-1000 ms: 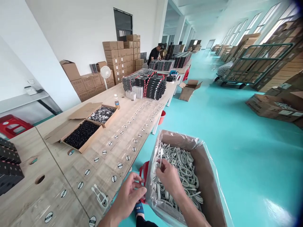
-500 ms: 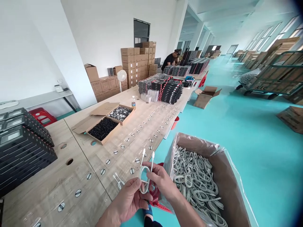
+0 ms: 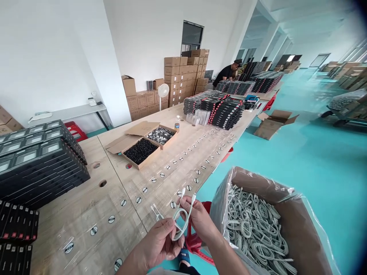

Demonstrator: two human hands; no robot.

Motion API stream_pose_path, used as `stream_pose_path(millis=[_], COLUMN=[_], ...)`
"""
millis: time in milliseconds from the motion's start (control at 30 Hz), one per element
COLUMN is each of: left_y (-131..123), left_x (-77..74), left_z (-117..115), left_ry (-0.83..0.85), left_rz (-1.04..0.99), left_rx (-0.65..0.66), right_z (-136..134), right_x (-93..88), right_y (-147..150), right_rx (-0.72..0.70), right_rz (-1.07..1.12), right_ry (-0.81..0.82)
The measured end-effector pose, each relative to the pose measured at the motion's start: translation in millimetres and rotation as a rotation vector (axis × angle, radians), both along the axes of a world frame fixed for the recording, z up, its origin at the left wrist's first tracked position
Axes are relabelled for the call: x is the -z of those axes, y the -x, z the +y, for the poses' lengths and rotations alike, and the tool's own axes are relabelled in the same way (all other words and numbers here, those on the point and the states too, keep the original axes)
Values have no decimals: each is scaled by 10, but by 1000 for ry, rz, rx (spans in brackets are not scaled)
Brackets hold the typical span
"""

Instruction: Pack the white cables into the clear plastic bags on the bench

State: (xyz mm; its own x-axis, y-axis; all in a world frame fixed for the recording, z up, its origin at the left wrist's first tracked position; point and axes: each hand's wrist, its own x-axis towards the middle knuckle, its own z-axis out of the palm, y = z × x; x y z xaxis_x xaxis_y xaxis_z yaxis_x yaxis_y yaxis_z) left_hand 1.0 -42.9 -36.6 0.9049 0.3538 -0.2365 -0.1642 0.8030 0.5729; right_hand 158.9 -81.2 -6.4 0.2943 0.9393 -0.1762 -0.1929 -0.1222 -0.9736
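A white coiled charging cable [image 3: 187, 217] is held between both hands near the table's front edge, its two plug ends pointing up. My left hand [image 3: 157, 242] grips the lower part of the loop between thumb and fingers. Pinched around the cable's right side and upper strands is my right hand [image 3: 200, 217]. Another white cable [image 3: 156, 212] lies on the table just beyond my left hand. To the right stands a plastic-lined carton [image 3: 301, 206] with a heap of similar coiled cables [image 3: 255, 229] inside.
Clear plastic pouches with round labels [image 3: 145, 190] lie in rows along the wooden table [image 3: 94, 149]. Two shallow cardboard trays hold small black parts [image 3: 140, 151] and shiny packets [image 3: 160, 135]. Stacked black boxes [image 3: 43, 160] stand left. A person [image 3: 225, 74] bends over the far table.
The view has swung left, so the scene sits further right. Both hands still hold the cable, and its loop looks slightly turned.
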Motion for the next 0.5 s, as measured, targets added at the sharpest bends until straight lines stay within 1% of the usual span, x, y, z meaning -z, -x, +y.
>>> stream_pose_path(millis=[33,100,167,233,300,333,400,500], left_y=[3,-2,-17,-34,-46,-50,-56,-79], left_x=[2,8,10,3,-9,-16,-25,-19], left_z=[16,58,111,170,227,251,284,289], left_ry=[-20,-27,17,100,193,226,245,197], left_rz=[-4,-2,28,68,104,119,151,217], left_rx=[-26,-95,-173,-215,-209,-202,-213,-285], right_z=[11,23,37,67,109,130,163,189], right_x=[-34,-102,-137,-114,-36,13,109,203], right_y=[-12,-46,-81,-108,-120,-118,-97,-42], right_rx=[-52,-201,-333,-374,-328,-287,-155,89], right_rz=[-83,-270,-467,-673,-843,-888,-892,-866], right_ry=[15,28,-26,-120,-180,-179,-137,-119])
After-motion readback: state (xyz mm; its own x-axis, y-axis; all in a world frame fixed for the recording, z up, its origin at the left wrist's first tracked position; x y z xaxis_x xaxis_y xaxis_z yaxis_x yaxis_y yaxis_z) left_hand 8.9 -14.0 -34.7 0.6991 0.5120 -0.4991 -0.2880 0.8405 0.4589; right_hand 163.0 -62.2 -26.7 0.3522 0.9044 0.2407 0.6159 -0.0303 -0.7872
